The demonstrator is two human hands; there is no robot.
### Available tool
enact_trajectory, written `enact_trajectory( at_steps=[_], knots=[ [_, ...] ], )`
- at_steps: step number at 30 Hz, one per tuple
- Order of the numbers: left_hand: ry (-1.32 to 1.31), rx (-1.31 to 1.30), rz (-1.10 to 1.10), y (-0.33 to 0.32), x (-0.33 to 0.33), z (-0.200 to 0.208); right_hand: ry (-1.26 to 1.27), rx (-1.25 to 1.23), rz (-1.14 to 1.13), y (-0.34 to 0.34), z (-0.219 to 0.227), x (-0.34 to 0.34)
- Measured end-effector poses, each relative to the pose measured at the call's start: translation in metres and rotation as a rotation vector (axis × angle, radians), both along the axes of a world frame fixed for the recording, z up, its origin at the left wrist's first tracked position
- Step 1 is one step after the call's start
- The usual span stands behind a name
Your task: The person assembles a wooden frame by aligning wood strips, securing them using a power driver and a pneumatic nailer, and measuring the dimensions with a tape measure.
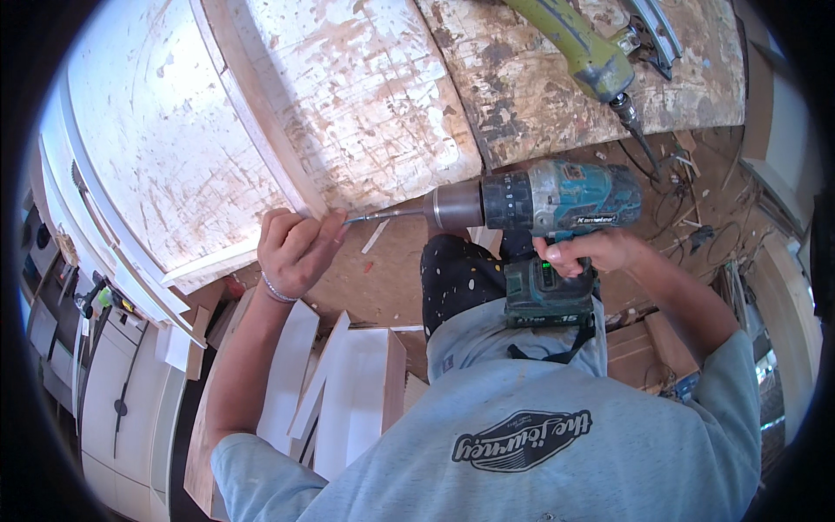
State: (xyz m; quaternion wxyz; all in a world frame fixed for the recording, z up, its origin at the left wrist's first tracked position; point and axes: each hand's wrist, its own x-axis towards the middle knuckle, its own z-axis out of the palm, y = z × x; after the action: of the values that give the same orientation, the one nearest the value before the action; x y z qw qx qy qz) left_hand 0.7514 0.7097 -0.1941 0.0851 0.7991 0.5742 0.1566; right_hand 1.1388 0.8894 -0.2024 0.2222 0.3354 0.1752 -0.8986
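In my right hand (578, 252) is the grip of a teal and black cordless drill (578, 196), which lies level and points left. A long thin driver bit (396, 213) runs from its chuck to my left hand (300, 248). That hand is closed at the near end of a long wooden strip (261, 130), its fingertips at the bit's tip. Something small and bluish shows at the tip; I cannot make out whether it is a screw. The strip lies across a stained, worn worktable (365, 87).
At the far right of the table lies a yellow-green power tool (600, 65), its cord (644, 143) hanging over the edge. Long white panels (357, 400) and boards stand low beside my left arm. A white cabinet (117, 418) is at the left. Scraps litter the brown floor (374, 287).
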Motion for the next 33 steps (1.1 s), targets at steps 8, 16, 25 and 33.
enact_trajectory(
  at_steps=[8,16,25,33],
  knots=[
    [-0.019,-0.002,-0.022,0.004,-0.002,0.004,-0.036,0.060,-0.001,-0.002,0.002,-0.005],
    [-0.057,-0.045,-0.015,0.000,-0.004,0.002,-0.019,-0.057,-0.046,0.002,-0.004,0.001],
    [-0.012,-0.031,-0.034,-0.001,-0.004,0.001,0.025,-0.046,-0.031,0.000,-0.006,0.001],
    [-0.004,-0.023,-0.031,0.000,-0.002,0.002,0.021,0.005,-0.024,-0.002,-0.003,0.000]
  ],
)
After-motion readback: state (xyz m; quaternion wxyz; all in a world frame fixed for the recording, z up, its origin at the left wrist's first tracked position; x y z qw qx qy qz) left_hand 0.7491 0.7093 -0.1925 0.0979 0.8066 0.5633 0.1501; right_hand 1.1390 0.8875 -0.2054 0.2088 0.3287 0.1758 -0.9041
